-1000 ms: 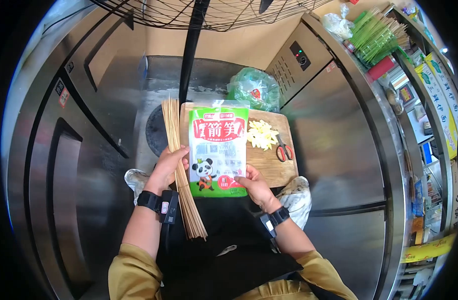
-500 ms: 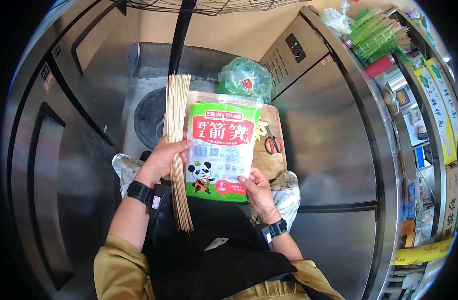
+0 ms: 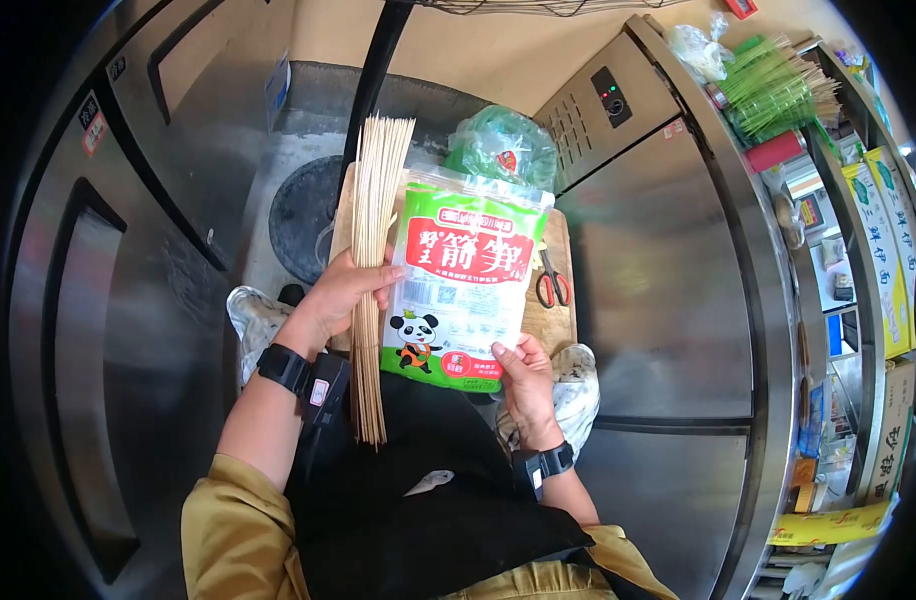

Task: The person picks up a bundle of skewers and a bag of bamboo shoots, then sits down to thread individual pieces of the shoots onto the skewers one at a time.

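Observation:
My left hand [image 3: 350, 288] is closed around a long bundle of thin bamboo skewers [image 3: 380, 190], held nearly upright; its thumb reaches the left edge of a plastic food bag. That bag [image 3: 458, 315] is green and white, with a red label and a printed panda, and its front faces me. At its lower right edge, my right hand [image 3: 527, 378] pinches it between thumb and fingers. Behind the bag lies a wooden cutting board [image 3: 553, 325], partly hidden. Red-and-black scissors [image 3: 552, 284] rest on the board, just right of the bag.
A green plastic bag [image 3: 500, 145] sits beyond the board. A dark round lid-like disc [image 3: 303, 220] is at the left on the floor. Steel cabinets [image 3: 668, 280] stand on both sides. More skewers in green wrap [image 3: 773, 90] lie on the counter at upper right.
The skewers and the food bag have shifted slightly right and up in view, the skewer tops leaning further right. Both hands keep their hold, and the background has shifted a little too.

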Motion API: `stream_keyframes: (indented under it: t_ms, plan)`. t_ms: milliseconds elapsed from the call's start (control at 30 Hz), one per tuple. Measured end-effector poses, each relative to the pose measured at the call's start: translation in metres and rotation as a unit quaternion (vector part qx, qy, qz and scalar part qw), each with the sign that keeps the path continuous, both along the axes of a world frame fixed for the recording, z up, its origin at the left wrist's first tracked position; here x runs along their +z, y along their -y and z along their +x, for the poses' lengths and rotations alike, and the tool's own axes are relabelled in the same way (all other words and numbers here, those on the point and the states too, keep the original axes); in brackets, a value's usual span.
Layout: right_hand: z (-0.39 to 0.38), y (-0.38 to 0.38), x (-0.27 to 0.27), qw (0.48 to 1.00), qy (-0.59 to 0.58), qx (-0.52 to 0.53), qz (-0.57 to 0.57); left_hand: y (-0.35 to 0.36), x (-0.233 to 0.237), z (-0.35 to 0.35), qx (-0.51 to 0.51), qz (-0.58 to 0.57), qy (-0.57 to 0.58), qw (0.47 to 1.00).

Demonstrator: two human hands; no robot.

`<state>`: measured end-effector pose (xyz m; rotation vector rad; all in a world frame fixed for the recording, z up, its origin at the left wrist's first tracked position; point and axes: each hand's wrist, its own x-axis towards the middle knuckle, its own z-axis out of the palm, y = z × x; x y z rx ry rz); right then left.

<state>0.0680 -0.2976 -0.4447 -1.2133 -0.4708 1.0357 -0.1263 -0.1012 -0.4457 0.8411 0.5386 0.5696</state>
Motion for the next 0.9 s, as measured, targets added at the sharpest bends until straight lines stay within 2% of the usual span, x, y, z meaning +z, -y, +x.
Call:
stream_keyframes:
  t_ms: [333, 433, 633, 900]
  plan:
    - [-0.007, 0.0, 0.033, 0.998, 0.056, -0.008, 0.012, -0.003, -0.001, -0.01, -0.016, 0.026, 0.038, 0.999]
    - [-0.014, 0.001, 0.051, 0.997, 0.069, -0.004, 0.019, -0.005, -0.004, -0.011, 0.022, -0.001, 0.031, 0.999]
    - [-0.027, 0.005, 0.085, 0.997, 0.072, 0.015, 0.039, -0.018, -0.015, -0.009, 0.053, -0.008, -0.074, 0.996]
    - [-0.033, 0.019, 0.115, 0.994, 0.059, 0.045, 0.082, -0.02, -0.024, -0.007, 0.059, -0.023, -0.08, 0.995]
